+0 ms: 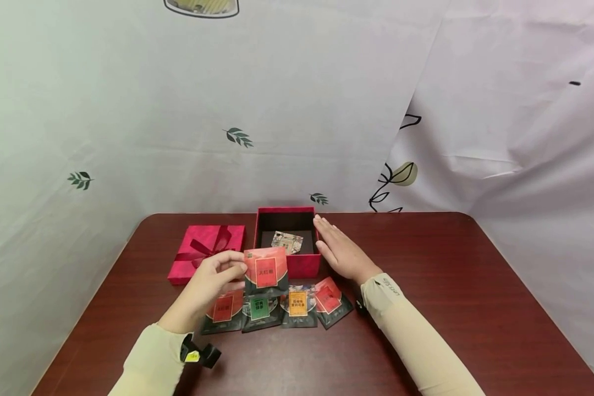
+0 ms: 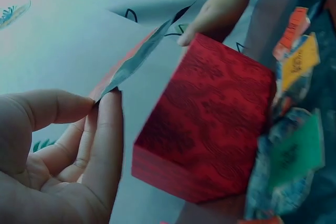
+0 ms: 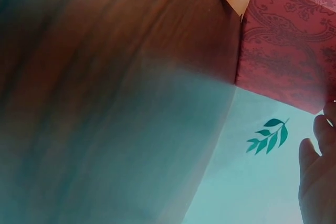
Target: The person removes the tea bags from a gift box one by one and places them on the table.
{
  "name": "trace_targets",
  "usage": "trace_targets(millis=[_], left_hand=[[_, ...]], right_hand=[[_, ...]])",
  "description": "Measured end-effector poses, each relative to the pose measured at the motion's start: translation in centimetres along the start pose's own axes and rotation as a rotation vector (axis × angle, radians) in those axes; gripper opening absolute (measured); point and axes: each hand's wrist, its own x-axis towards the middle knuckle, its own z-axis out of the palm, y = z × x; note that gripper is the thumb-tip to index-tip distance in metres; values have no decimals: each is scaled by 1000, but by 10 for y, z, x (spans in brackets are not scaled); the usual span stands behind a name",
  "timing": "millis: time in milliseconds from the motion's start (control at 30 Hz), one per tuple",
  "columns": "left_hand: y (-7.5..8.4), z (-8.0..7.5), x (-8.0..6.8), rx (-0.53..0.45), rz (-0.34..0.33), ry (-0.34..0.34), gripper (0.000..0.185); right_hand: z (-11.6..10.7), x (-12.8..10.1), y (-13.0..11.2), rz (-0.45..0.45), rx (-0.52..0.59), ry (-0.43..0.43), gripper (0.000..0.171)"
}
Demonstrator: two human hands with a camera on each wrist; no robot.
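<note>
Over table (image 1: 425,308), packet (image 1: 265,270) in left grip (image 1: 213,283)

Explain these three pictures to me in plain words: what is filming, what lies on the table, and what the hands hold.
No machine here: a person wears three cameras. The wide picture comes from the head, the two close, blurry ones from the wrists.

On the dark reddish-brown wooden table stands an open red patterned cardboard box with one pale sachet inside. Its red lid with a ribbon bow lies to its left. Four dark foil sachets with coloured labels lie in a row in front.

The left hand pinches a fifth dark sachet with a red label by its edge, above that row. The right hand, fingers straight, rests against the box's right side; the left wrist view shows its fingertips at the box.
</note>
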Motion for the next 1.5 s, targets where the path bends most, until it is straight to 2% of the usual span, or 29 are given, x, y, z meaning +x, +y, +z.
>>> trace_targets(millis=[233, 500, 600, 767, 933, 1267, 1500], left_hand=[[-25, -8, -12, 15, -45, -94, 27], [-42, -23, -20, 22, -56, -131, 28], [-44, -29, -21, 29, -72, -155, 28], [-48, -34, -22, 35, -90, -252, 24], [-51, -33, -21, 65, -117, -322, 19], [-52, -30, -23, 132, -146, -351, 12], [-50, -33, -26, 187, -195, -376, 8]], right_hand=[[0, -3, 1, 3, 5, 0, 64], [0, 1, -1, -18, 9, 5, 64], [0, 2, -2, -14, 16, 8, 63], [0, 1, -3, -9, 24, 5, 62], [-1, 0, -4, 1, 24, 9, 63], [-2, -1, -4, 17, 23, 3, 63], [0, 0, -3, 13, 17, -6, 62]])
